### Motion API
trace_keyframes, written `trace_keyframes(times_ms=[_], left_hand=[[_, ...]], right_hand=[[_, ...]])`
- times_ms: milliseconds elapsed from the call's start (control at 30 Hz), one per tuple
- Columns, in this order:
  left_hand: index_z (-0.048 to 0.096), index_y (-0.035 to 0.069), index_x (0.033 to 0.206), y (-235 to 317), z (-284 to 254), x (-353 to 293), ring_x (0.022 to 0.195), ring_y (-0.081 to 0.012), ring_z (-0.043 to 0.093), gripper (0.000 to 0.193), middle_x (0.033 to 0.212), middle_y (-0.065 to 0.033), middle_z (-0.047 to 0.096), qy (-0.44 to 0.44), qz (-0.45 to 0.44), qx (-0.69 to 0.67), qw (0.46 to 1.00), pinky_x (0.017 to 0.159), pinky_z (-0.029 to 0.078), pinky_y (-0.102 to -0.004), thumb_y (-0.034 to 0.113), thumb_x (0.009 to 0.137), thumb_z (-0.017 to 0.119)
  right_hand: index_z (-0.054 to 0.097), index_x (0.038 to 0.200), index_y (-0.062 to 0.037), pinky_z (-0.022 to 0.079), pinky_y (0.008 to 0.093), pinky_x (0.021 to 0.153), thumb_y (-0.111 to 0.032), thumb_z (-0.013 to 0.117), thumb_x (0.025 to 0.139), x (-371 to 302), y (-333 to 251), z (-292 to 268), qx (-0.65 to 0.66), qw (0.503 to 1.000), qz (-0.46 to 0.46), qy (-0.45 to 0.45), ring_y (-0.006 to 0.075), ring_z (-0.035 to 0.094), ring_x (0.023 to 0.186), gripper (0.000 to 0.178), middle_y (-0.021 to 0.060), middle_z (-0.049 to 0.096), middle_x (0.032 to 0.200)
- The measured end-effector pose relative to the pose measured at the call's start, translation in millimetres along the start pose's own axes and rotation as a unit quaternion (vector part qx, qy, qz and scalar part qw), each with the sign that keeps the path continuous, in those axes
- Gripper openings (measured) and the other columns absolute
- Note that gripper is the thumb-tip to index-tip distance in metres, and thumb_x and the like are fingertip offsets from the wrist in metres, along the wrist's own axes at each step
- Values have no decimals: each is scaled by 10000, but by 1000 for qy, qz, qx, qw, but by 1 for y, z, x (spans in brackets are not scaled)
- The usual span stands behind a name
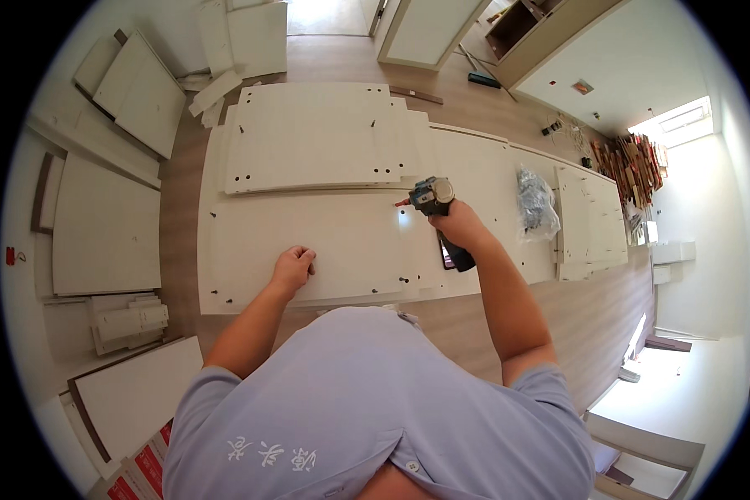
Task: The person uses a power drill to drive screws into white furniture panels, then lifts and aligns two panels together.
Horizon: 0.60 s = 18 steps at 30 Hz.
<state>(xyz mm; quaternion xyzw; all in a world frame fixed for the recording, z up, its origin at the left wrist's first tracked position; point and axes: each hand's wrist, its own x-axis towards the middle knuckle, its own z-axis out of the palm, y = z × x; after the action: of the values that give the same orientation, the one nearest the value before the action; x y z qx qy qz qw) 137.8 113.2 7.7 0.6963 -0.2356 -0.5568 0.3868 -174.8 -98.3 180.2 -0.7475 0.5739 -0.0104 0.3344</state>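
Observation:
My right hand (460,225) grips a cordless drill (432,196) by its handle. The drill's bit points left, and its lamp throws a bright spot near a hole in the white panel (325,221). Over the left half of that panel, my left hand (293,271) has its fingers curled; whatever they may hold is hidden. Dark fittings stand up from the panel along its edges, including one fitting (404,280) near the front. Partly hidden under the drill's handle lies a phone (448,252). Just beyond, another white panel (308,137) with holes and fittings lies on the stack.
A clear plastic bag of hardware (537,204) lies right of the drill, beside more stacked boards (587,217). White boards (108,225) lean along the left wall. A pile of wood strips (629,171) and a broom (483,80) are farther off.

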Motion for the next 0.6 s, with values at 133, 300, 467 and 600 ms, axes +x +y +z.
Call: trace_keyframes(times_ms=[133, 300, 467, 600], left_hand=[[678, 30, 1013, 3, 2, 1, 478, -101, 481, 207, 682, -50, 629, -14, 17, 12, 1000, 431, 381, -282, 226, 1001, 613], [682, 25, 999, 2, 0, -1, 521, -103, 513, 208, 693, -55, 659, -18, 4, 17, 1000, 487, 412, -290, 223, 1006, 616], [682, 34, 990, -3, 4, 1, 544, -106, 506, 202, 706, -52, 659, -11, 50, 50, 997, 510, 412, -294, 222, 1010, 612], [685, 38, 991, 2, -2, 0, 542, -104, 501, 202, 709, -44, 657, -36, 27, 33, 998, 508, 409, -293, 224, 1013, 608]], right_hand=[[698, 1099, 8, 541, 426, 827, -216, 726, 829, 24, -27, -21, -84, 992, 19, -91, 345, 696, 893, 352, 204, 731, 982], [705, 1022, 7, 541, 423, 805, -217, 710, 819, 29, -28, -11, -98, 990, 1, -103, 345, 694, 862, 302, 200, 724, 933], [708, 973, 31, 557, 417, 758, -229, 691, 807, 31, -26, 3, -205, 975, -65, -49, 338, 705, 801, 309, 191, 724, 856], [704, 1038, 14, 549, 417, 835, -238, 693, 834, 34, -37, -17, -14, 990, 68, -121, 318, 709, 918, 325, 175, 732, 928]])
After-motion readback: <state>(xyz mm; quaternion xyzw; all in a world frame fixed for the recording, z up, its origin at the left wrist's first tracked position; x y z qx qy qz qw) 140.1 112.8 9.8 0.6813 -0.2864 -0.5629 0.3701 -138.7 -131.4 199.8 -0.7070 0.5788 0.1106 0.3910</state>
